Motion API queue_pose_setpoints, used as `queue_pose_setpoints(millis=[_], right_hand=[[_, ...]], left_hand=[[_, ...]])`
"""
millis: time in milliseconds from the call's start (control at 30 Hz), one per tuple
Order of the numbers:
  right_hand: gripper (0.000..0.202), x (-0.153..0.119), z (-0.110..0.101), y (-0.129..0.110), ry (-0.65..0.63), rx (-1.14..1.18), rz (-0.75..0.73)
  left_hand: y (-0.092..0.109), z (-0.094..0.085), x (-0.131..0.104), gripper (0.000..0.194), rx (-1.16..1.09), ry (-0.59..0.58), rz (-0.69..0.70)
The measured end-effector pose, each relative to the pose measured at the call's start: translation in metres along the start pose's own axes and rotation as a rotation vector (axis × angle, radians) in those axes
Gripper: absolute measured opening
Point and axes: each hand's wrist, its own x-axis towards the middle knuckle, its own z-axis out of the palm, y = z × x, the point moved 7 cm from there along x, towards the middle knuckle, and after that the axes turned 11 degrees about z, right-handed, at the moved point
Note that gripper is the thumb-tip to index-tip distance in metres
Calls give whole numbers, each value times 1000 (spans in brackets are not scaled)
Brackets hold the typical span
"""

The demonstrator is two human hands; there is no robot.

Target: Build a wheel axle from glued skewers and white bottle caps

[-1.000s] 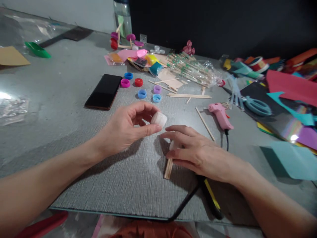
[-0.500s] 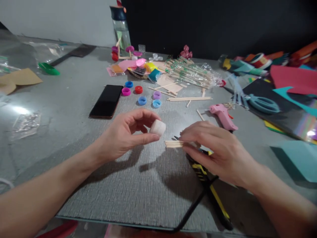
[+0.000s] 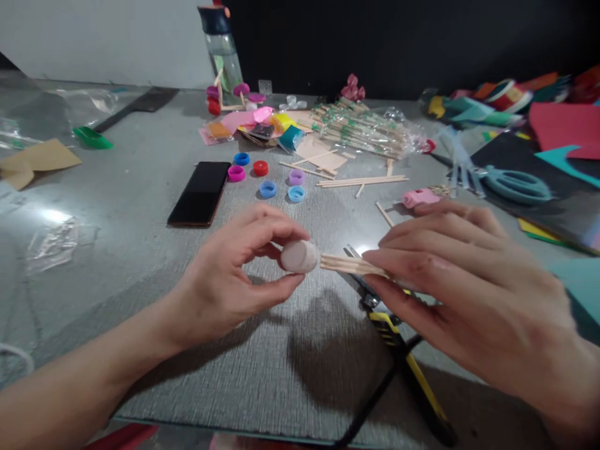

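Between the thumb and fingers of my left hand (image 3: pixel 239 275) is a white bottle cap (image 3: pixel 300 257), held above the table. My right hand (image 3: pixel 464 287) pinches a small bundle of thin wooden sticks (image 3: pixel 349 264), their left ends right at the cap's side; whether they touch it I cannot tell. The sticks' other ends are hidden by my fingers. Below my right hand lie yellow-and-black pliers (image 3: pixel 389 331), partly covered by it, with a black cable across the handles. Behind that hand a pink glue gun (image 3: pixel 422 197) shows only in part.
Several coloured caps (image 3: pixel 268 189) lie beyond my hands, beside a black phone (image 3: pixel 200 194). Loose sticks (image 3: pixel 360 182) and bagged sticks (image 3: pixel 365 128) are farther back. Blue-handled scissors (image 3: pixel 518 185) lie on the right, a water bottle (image 3: pixel 222 56) stands at the back.
My right hand has lifted toward the camera, and the sticks' ends now meet or nearly meet the cap. The cap has turned in my left hand. More of the glue gun is covered.
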Motion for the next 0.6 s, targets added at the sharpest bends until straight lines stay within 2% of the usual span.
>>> queue_pose_setpoints(millis=[133, 367, 600], right_hand=[[16, -2, 1, -2, -2, -80, -40], [18, -7, 1, -4, -33, -124, -49], [16, -5, 2, -2, -20, -99, -36]], left_hand=[[-4, 4, -3, 28, -60, -38, -107], [-15, 11, -9, 22, -138, -176, -292], [-26, 15, -12, 28, -379, -132, -447]])
